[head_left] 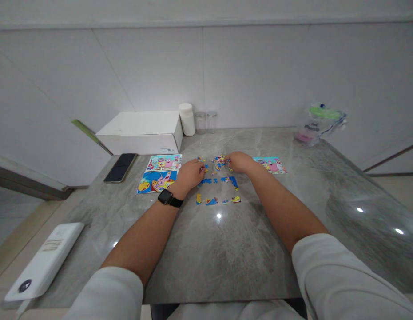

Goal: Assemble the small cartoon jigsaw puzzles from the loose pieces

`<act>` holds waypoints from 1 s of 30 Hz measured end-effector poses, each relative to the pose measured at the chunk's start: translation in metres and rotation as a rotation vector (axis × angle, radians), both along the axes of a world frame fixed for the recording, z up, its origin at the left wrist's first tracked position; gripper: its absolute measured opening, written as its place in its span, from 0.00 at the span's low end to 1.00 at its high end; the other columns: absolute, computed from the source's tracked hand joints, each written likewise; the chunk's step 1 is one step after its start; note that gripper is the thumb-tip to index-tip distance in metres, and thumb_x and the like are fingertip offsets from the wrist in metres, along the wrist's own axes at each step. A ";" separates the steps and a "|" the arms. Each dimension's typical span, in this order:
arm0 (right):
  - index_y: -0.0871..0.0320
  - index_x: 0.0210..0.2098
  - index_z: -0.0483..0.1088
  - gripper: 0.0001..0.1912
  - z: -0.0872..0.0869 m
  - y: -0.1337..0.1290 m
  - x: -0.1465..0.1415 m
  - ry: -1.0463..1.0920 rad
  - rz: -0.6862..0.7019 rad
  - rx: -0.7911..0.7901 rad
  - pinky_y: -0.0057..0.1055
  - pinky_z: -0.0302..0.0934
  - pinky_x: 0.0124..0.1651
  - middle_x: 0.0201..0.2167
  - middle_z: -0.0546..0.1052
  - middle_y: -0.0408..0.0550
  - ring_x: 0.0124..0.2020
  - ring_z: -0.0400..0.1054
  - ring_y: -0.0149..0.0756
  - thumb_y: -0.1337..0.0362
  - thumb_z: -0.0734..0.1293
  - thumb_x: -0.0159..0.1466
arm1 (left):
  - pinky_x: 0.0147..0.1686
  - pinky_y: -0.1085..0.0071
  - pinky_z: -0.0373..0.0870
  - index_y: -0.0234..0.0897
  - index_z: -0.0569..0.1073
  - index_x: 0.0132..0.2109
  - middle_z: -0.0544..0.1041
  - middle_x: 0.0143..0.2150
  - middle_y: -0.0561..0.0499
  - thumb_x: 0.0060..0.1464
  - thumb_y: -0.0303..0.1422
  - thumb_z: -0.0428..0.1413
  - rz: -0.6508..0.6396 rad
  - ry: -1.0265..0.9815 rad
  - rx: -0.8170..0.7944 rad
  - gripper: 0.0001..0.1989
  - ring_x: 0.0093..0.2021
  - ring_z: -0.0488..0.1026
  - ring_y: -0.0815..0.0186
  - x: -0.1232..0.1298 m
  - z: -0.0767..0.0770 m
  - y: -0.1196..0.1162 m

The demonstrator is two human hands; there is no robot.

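Small colourful puzzle pieces lie in a loose heap (220, 161) on the grey table. My right hand (237, 162) reaches into the heap's right side, its fingertips pressed together among the pieces; what they hold is too small to name. My left hand (192, 172), with a black watch on the wrist, is closed at the left of the pieces, its fingertips near a blue piece. Nearer to me, a blue joined section (231, 180) and several separate pieces, such as a blue one (212, 202) and a yellow one (236, 199), form a rough open outline.
Two picture sheets (164, 163) (158, 181) lie left of my left hand, another (271, 165) beyond my right forearm. Farther out are a phone (121, 168), white box (140, 133), white bottle (187, 120), two glass jars (211, 122), plastic bag (318, 124) and white power bank (48, 260).
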State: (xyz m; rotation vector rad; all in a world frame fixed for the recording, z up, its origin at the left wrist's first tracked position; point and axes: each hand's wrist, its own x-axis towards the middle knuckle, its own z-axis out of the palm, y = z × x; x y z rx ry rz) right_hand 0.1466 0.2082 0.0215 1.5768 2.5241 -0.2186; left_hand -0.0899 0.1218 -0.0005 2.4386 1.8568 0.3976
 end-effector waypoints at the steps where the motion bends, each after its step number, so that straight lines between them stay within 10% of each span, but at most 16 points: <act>1: 0.47 0.62 0.78 0.24 0.000 0.000 0.001 0.001 -0.012 -0.004 0.32 0.64 0.61 0.61 0.80 0.52 0.61 0.74 0.45 0.67 0.67 0.68 | 0.47 0.63 0.72 0.38 0.82 0.49 0.81 0.47 0.43 0.67 0.34 0.53 0.001 -0.006 0.003 0.13 0.46 0.77 0.56 0.000 0.000 0.000; 30: 0.52 0.56 0.81 0.20 -0.003 0.011 0.013 -0.040 -0.189 0.058 0.31 0.66 0.55 0.57 0.82 0.55 0.57 0.75 0.44 0.66 0.66 0.68 | 0.46 0.63 0.72 0.40 0.82 0.49 0.80 0.47 0.43 0.68 0.33 0.53 0.015 -0.020 0.030 0.13 0.46 0.77 0.57 -0.001 -0.001 0.000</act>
